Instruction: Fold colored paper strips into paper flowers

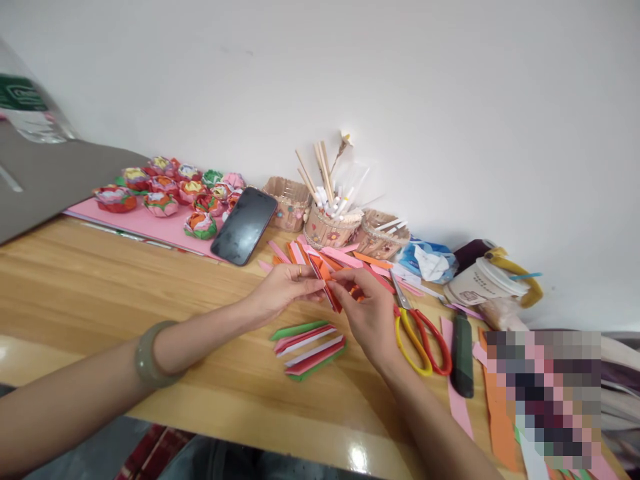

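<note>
Between my two hands is a bundle of folded paper strips point(326, 275), orange and red with a pale edge. My left hand point(287, 290), with a ring on it and a bangle at the wrist, pinches its left side. Fingers of my right hand point(367, 307) close on its right side, hiding part of it. Below on the table lies a stack of folded paper strips point(309, 348) in green, pink, white and red. Scissors point(423, 333) with yellow and red handles rest beside my right hand. Loose pink and orange strips point(345, 257) lie behind my hands.
Several folded paper flowers point(163, 203) sit on a pink sheet point(145, 225) at left. A phone point(244, 227) leans near three decorated baskets point(327, 230). At right are a tissue pack point(425, 257), a tilted paper cup point(483, 283), a dark green utility knife point(463, 357) and paper strips.
</note>
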A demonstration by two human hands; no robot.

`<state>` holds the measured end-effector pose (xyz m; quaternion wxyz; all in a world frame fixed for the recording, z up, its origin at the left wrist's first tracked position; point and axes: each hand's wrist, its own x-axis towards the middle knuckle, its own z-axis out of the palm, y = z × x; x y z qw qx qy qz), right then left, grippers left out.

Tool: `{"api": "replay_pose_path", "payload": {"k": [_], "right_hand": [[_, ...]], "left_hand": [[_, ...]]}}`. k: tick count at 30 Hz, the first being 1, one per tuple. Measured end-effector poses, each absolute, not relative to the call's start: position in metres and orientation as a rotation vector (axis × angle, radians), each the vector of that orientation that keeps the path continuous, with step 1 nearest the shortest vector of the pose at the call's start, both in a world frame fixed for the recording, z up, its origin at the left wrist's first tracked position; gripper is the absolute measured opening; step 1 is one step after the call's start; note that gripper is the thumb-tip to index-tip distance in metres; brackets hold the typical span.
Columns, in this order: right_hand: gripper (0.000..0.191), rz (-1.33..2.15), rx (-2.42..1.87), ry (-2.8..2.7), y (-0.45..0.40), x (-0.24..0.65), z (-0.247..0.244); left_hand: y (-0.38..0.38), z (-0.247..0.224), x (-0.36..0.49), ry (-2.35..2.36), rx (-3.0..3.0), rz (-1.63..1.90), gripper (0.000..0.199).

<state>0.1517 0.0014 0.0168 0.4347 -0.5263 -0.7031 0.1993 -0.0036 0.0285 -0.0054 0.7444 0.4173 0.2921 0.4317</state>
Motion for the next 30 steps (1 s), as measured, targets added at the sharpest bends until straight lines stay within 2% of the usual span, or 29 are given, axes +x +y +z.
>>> {"api": "replay_pose_path", "payload": {"k": [7,10,22,30], "right_hand": [[0.007,0.622,-1.327,-1.726,0.002,0.15,0.017],[0.01,0.565,-1.268,-1.808,-0.001,0.148,0.017],[0.059,0.373,-0.953,-2.154,0.003,0.159,0.017],[0.056,0.247,-0.945,-2.2,0.008,0.162,0.013]], "left_hand": [[0.026,-0.001,-0.003,0.695,1.02,0.958,0.011],[0.024,0.001,-0.002,0.732,0.975,0.963,0.01],[0.03,0.012,-0.012,0.636,0.623,1.049,0.006],[0.026,0.012,-0.009,0.599,0.677,0.931,0.01]]}}
